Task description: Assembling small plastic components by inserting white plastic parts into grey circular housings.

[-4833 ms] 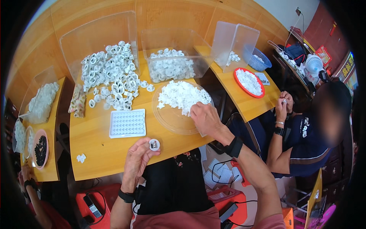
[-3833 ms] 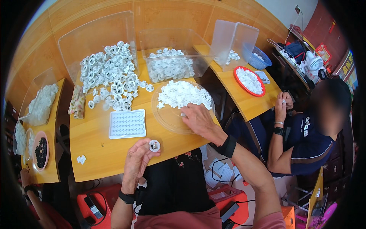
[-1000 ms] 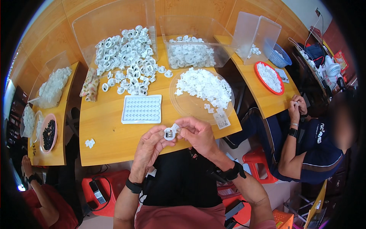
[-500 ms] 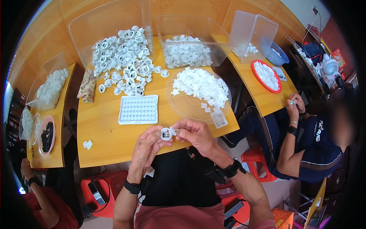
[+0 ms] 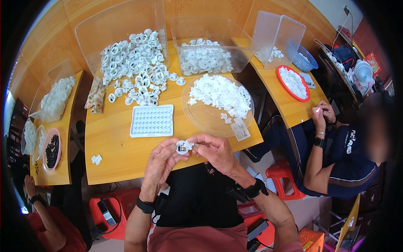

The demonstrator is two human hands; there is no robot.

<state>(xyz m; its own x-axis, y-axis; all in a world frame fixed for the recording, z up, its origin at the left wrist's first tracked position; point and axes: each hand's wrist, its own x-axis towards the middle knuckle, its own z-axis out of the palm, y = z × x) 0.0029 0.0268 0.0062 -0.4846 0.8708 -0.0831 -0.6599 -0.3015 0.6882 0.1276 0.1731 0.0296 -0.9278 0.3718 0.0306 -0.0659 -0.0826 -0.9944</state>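
Observation:
My left hand [image 5: 161,161] pinches a small white plastic ring [image 5: 181,148] just above the near edge of the wooden table [image 5: 113,147]. My right hand [image 5: 214,150] meets it from the right, holding a small white clip [image 5: 189,145] against the ring. Both hands are together in front of my chest. Beyond them lies a white moulded tray with rows of small pockets [image 5: 152,120]. To its right is a clear round dish [image 5: 210,117] carrying a heap of small white clips [image 5: 222,94].
A heap of white rings [image 5: 132,63] spills from a clear bin at the back left; another clear bin [image 5: 208,46] holds more white parts. A person in dark blue [image 5: 336,147] sits at the right by a red plate [image 5: 293,82]. Red stools stand below.
My right hand left the clear dish and came back to my left hand at the table's near edge. The view shifted, so the table now sits lower in the picture.

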